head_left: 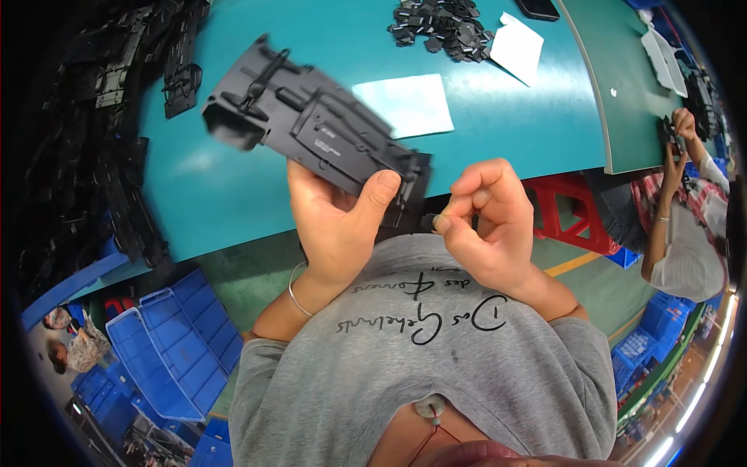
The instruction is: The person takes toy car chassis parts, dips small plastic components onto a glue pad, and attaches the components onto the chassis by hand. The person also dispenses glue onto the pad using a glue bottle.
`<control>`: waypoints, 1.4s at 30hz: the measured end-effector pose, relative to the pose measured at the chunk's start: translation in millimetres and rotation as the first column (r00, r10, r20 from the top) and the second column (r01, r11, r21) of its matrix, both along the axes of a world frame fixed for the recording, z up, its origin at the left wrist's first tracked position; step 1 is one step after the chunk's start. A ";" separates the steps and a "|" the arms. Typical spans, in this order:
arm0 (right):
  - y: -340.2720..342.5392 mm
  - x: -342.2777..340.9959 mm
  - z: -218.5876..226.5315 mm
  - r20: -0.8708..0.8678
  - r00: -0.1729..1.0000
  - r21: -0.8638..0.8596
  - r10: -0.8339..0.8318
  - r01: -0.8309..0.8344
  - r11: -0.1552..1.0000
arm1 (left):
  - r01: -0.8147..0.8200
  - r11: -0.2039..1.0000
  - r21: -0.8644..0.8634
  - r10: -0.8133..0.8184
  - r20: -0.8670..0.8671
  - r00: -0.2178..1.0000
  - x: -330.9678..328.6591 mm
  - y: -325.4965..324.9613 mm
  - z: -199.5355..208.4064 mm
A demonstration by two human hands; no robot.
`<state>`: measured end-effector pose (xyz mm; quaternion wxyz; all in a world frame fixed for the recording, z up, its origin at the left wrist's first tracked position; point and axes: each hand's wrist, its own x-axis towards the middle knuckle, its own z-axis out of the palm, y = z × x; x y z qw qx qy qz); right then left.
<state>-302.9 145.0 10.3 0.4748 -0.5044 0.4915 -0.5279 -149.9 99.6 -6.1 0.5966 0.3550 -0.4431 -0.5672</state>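
My left hand (338,222) grips a long black moulded plastic housing (319,124) near its right end, thumb on top. The housing is held up over the table's front edge, tilted with its far end toward the upper left. Beside its near end, my right hand (494,222) pinches a small dark piece (429,221) between thumb and forefinger; its exact shape is hard to make out. At the back of the table lies a loose pile of small black plastic pieces (443,27).
More black housings (124,70) are stacked along the left. A white sheet (416,105), another white piece (517,48) and a phone (538,8) lie on the teal table (513,124). Blue crates (175,346) and a red stool (572,210) stand below. A co-worker (685,233) works at the right.
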 end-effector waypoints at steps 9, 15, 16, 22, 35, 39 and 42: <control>-2.8 -3.2 2.5 -0.006 1.000 0.035 -0.005 0.005 0.999 | -0.004 0.998 0.063 0.004 -0.012 1.000 -1.9 1.5 6.8; -2.9 -6.8 4.9 -0.052 0.996 0.136 0.073 -0.065 0.989 | 0.020 0.999 -0.038 -0.014 0.159 0.987 2.9 4.2 8.1; -3.0 -6.2 4.1 -0.040 0.997 0.143 0.070 -0.063 0.988 | 0.021 0.999 -0.036 -0.015 0.159 0.987 2.4 5.3 9.7; -6.7 -4.1 4.5 -0.064 0.994 0.167 0.085 -0.073 0.983 | 0.020 0.999 -0.026 -0.018 0.105 0.994 -0.9 7.0 14.6; -7.1 -3.0 2.8 -0.062 0.995 0.173 0.078 -0.067 0.983 | 0.022 0.995 -0.098 -0.003 0.186 0.983 -1.4 8.3 15.4; -7.7 -3.1 3.2 -0.057 0.995 0.182 0.077 -0.065 0.981 | 0.040 0.993 -0.113 -0.009 0.267 0.964 0.0 8.4 16.4; -7.8 -3.1 2.4 -0.054 0.996 0.182 0.077 -0.066 0.981 | 0.028 0.996 -0.086 -0.003 0.286 0.958 -1.3 10.0 18.3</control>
